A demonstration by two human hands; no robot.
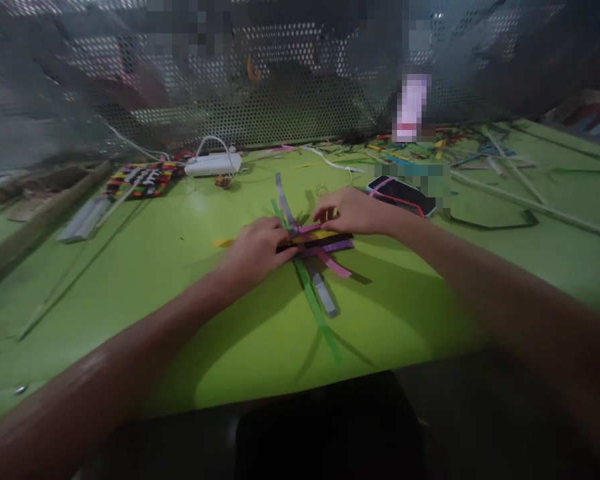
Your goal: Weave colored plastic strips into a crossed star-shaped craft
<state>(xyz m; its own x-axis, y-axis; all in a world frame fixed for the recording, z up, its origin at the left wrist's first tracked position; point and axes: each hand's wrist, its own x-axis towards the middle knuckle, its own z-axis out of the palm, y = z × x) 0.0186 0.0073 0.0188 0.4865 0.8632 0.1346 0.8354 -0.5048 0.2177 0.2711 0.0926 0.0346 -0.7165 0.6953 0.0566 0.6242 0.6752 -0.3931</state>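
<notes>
Green strip (309, 288) (long) under left hand (260, 244)

My left hand (260, 245) holds the crossed coloured strips (326, 257) on the green table (220, 360). My right hand (353, 211) curls close above them. Farther back lies a white power strip (213, 164).

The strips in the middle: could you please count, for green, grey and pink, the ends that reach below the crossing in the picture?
Green strip, lower end: 1
Grey strip, lower end: 1
Pink strip, lower end: 1
Total: 3
</notes>
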